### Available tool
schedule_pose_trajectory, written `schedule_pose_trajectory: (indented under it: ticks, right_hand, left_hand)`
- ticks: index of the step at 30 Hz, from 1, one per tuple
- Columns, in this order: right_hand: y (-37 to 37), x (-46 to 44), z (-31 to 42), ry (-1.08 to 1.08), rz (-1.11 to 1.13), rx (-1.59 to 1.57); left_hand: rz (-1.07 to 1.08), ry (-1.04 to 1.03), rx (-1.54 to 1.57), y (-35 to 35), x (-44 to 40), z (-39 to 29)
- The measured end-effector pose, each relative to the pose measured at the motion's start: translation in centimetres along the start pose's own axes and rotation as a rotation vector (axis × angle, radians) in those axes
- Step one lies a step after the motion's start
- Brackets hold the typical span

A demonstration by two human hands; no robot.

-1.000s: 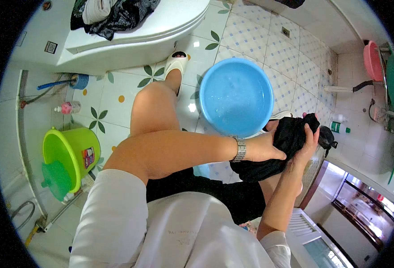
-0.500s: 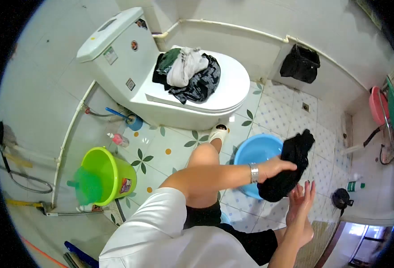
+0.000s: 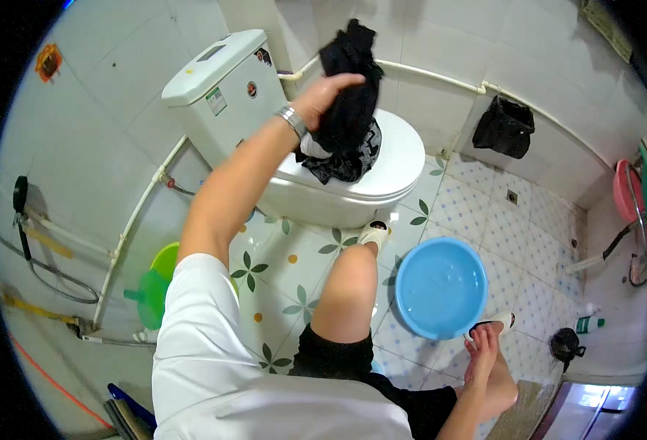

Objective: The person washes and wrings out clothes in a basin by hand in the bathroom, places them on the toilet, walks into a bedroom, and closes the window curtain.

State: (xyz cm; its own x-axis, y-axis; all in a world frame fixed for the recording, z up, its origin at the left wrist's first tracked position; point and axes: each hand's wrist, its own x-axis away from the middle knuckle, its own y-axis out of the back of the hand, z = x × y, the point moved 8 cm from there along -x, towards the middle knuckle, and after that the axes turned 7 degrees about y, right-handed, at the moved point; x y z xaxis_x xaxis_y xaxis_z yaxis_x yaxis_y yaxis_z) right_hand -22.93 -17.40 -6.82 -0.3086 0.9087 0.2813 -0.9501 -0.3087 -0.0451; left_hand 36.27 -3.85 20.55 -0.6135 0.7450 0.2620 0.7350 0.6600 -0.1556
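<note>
My left hand (image 3: 322,101), with a metal watch on the wrist, grips a bunched black cloth garment (image 3: 354,62) over the closed toilet lid (image 3: 403,147). Beneath it lies a pile of clothes, where a patterned black-and-grey garment (image 3: 347,164) and a bit of white cloth (image 3: 313,147) show; the black garment hides the rest. Beside my right knee, my right hand (image 3: 482,353) is raised with nothing in it, fingers loosely apart. A blue basin (image 3: 441,287) holding water stands on the floor between my feet.
A lime green bucket (image 3: 165,260) with a green dipper (image 3: 150,299) is at left, partly behind my arm. On the far wall hangs a black bag (image 3: 505,128). A pink basin (image 3: 626,191) is at the right edge. A black object (image 3: 565,345) lies near the door.
My left hand has carried the black garment up and left, from over the blue basin to above the clothes pile on the toilet. My right hand has lowered slightly and stays near my knee.
</note>
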Motion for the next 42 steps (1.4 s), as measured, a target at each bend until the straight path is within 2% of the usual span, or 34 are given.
schedule_pose_trajectory:
  ticks: [1, 3, 5, 6, 7, 9, 10, 11, 13, 15, 17, 18, 19, 21, 23, 24, 25, 26, 30, 33, 34, 36, 38, 39, 41, 42]
  right_hand:
    - [-0.3, -0.1, -0.3, -0.01, 0.017, 0.033]
    - [-0.9, -0.2, -0.5, -0.016, 0.03, 0.068]
    - [-1.6, 0.2, -0.3, -0.003, 0.027, 0.124]
    - [-1.6, 0.1, -0.8, -0.006, 0.029, 0.144]
    - [-1.3, -0.2, -1.6, 0.001, 0.027, 0.144]
    - [-0.7, -0.8, -3.2, 0.045, 0.055, 0.284]
    - [-0.3, -1.1, -4.1, 0.038, 0.083, 0.291]
    - [-0.2, -1.1, -4.1, 0.031, 0.08, 0.299]
    - [-0.9, -0.4, -3.3, 0.004, 0.098, 0.286]
    - [-0.8, -1.1, -4.2, 0.01, 0.097, 0.291]
    - [-0.3, -0.7, -4.1, 0.01, 0.073, 0.297]
    - [-1.4, -0.4, -3.2, 0.009, 0.08, 0.3]
    - [-2.4, -0.2, -2.4, 0.009, 0.089, 0.303]
    - [-2.7, 0.0, -2.8, -0.018, 0.089, 0.338]
    - [-3.2, -0.8, -4.8, 0.027, 0.162, 0.258]
    - [-3.5, -0.8, -4.4, 0.101, 0.161, 0.323]
    - [-3.8, -0.6, -3.6, 0.156, 0.147, 0.393]
    - [-3.9, -0.4, -2.8, 0.146, 0.16, 0.435]
    - [-2.4, 0.7, -2.7, 0.138, 0.142, 0.451]
    - [-2.8, 1.2, -1.5, 0.062, 0.221, 0.442]
    - [-3.2, 1.4, -0.9, 0.058, 0.258, 0.375]
    - [-4.3, 1.4, 1.9, 0.054, 0.3, 0.302]
    - [-5.6, 0.7, 6.2, 0.06, 0.232, -0.038]
    - [-6.2, 0.0, 6.9, 0.068, 0.247, -0.046]
    - [-9.6, -0.7, 8.7, -0.026, 0.46, -0.763]
    - [-10.2, -2.6, 5.0, -0.009, 0.432, -0.327]
  left_hand:
    - [-0.12, -0.051, -0.117, 1.7, 0.1, -1.4]
    - [-0.099, -0.009, -0.222, 4.0, -1.6, -2.2]
    - [-0.219, -0.054, -0.513, 7.4, -4.2, -0.9]
    - [-0.252, -0.07, -0.847, 14.5, -12.4, 2.9]
    - [-0.495, -0.334, -1.055, 17.3, -14.0, 4.5]
    - [-0.652, 0.058, -1.186, 14.5, -8.3, 4.9]
    - [-0.766, 0.067, -1.176, 13.7, -6.8, 4.7]
    - [-0.759, 0.076, -1.174, 12.6, -5.8, 4.4]
    - [-0.858, -0.152, -1.181, 10.7, -3.3, 2.6]
    - [-0.842, -0.198, -1.232, 11.3, -3.9, 2.8]
    - [-0.835, -0.531, -1.335, 10.2, -3.3, 1.9]
    - [-0.749, -0.492, -1.347, 10.3, -4.1, 2.5]
    - [-0.62, -0.308, -1.411, 11.8, -6.5, 4.4]
    - [-0.551, -0.14, -1.417, 14.7, -9.3, 7.8]
    - [-0.62, -0.05, -1.467, 15.3, -9.3, 7.8]
    - [-0.678, -0.058, -1.559, 13.9, -7.8, 6.7]
    - [-0.675, -0.261, -1.578, 15.2, -9.1, 6.5]
    - [-0.71, -0.32, -1.471, 14.9, -8.5, 5.8]
    - [-0.846, -0.395, -1.584, 11.8, -3.7, 4.2]
    - [-0.742, -0.63, -1.477, 10.3, -0.9, 4.3]
    - [-0.742, -0.627, -1.479, 10.1, 0.2, 4.6]
    - [-0.458, -0.681, -1.304, 7.0, 3.3, 5.5]
    - [-0.399, -0.681, -1.131, 5.4, 6.2, 7.2]
    - [-0.372, -0.663, -1.032, 5.5, 7.2, 8.9]
    - [-0.398, -0.611, -0.895, 5.1, 9.6, 11.8]
    - [-0.435, -0.596, -0.954, 4.5, 10.8, 13.2]
